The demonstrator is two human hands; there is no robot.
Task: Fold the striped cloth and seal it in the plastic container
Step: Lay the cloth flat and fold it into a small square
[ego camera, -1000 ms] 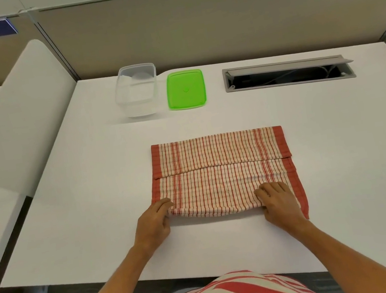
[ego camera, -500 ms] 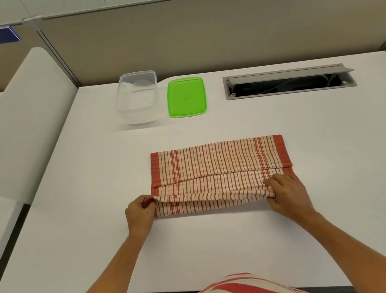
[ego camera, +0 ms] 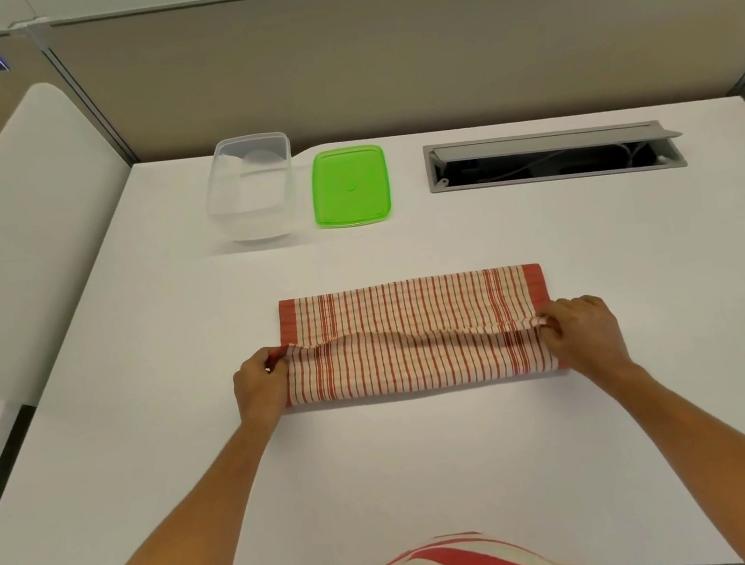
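Observation:
The red-and-cream striped cloth (ego camera: 419,338) lies across the middle of the white desk (ego camera: 393,476) as a long folded band. My left hand (ego camera: 260,387) pinches its left end and my right hand (ego camera: 583,331) pinches its right end, holding a raised fold that runs between them. The clear plastic container (ego camera: 252,189) stands open and empty at the back of the desk. Its green lid (ego camera: 349,186) lies flat just to the right of it.
A grey cable slot (ego camera: 551,156) with its flap up is sunk into the desk at the back right. A beige partition wall (ego camera: 371,50) closes off the back, and a white curved divider (ego camera: 22,232) stands to the left.
Both hands have carried the cloth's near edge away from me over the rest, so the cloth is now a narrower band. The container and lid have stayed put.

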